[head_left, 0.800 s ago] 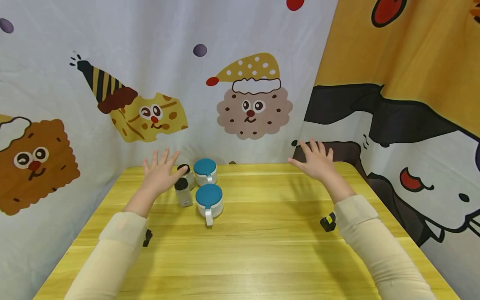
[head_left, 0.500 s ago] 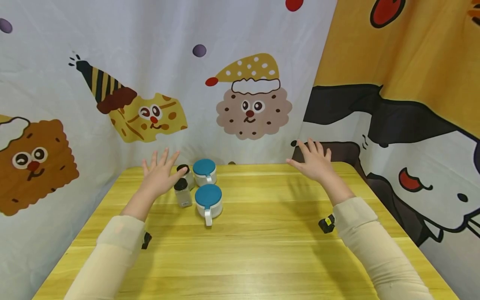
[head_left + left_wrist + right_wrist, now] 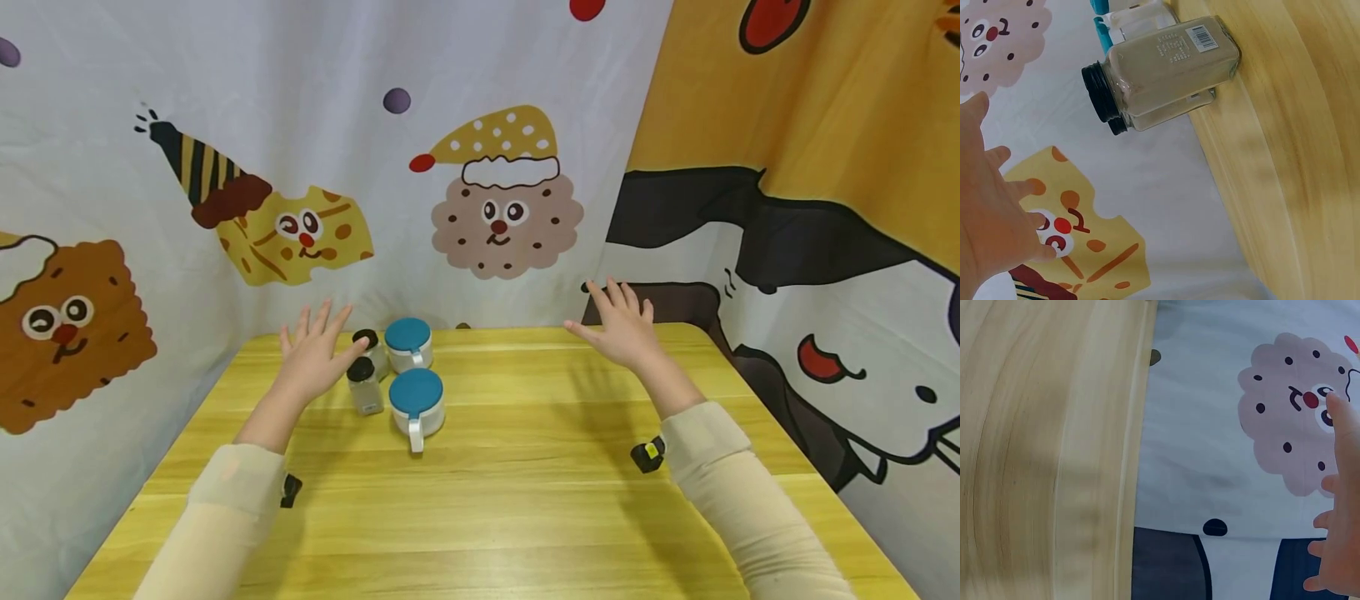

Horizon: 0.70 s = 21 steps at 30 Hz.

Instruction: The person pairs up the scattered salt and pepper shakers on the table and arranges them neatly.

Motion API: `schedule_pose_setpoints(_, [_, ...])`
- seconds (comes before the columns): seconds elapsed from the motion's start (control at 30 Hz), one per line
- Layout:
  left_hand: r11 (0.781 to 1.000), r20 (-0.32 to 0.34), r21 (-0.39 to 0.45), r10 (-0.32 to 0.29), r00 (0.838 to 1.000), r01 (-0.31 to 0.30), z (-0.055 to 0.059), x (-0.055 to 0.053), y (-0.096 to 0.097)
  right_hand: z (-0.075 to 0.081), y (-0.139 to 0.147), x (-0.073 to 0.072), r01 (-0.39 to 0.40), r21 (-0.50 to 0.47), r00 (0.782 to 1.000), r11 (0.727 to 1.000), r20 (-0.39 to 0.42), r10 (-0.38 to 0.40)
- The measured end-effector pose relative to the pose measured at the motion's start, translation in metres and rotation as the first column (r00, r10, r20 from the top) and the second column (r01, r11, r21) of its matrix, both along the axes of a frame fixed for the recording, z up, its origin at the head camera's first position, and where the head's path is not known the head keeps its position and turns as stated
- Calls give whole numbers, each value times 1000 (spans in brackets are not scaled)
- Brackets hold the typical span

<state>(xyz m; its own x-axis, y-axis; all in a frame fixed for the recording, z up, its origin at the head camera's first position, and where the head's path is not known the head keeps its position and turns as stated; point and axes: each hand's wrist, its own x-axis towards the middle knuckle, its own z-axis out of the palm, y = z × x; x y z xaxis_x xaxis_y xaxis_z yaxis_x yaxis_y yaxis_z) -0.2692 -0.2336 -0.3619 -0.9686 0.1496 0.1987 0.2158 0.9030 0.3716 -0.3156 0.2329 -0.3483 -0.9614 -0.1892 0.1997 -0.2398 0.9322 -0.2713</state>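
Observation:
My left hand point(image 3: 311, 362) hovers over the left of the table with its fingers spread and nothing held. Just right of it stand two square glass jars with black lids, a nearer jar point(image 3: 365, 390) and a farther jar point(image 3: 377, 354) partly behind the thumb. The nearer jar point(image 3: 1172, 69) shows a barcode label in the left wrist view. Beside the jars are two white cups with blue lids, a front cup point(image 3: 417, 404) and a back cup point(image 3: 409, 342); the front one's handle points toward me. My right hand point(image 3: 624, 329), fingers spread, hovers over the far right holding nothing.
The wooden table point(image 3: 510, 500) reaches back to a printed curtain point(image 3: 337, 67) with cartoon figures, which hangs along the far edge and both sides. Small black devices sit at both wrists, such as the right wrist camera point(image 3: 648, 455).
Both hands have drifted slightly back toward me and a little to the left, fingers still spread. The jars and cups stay in place.

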Motion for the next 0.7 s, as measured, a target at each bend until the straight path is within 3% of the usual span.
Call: schedule_pose_setpoints(0.7, [996,-111,91,-11,994,21,-12,8,0,-6,-18,11,-41,-61,998,997,-41,38])
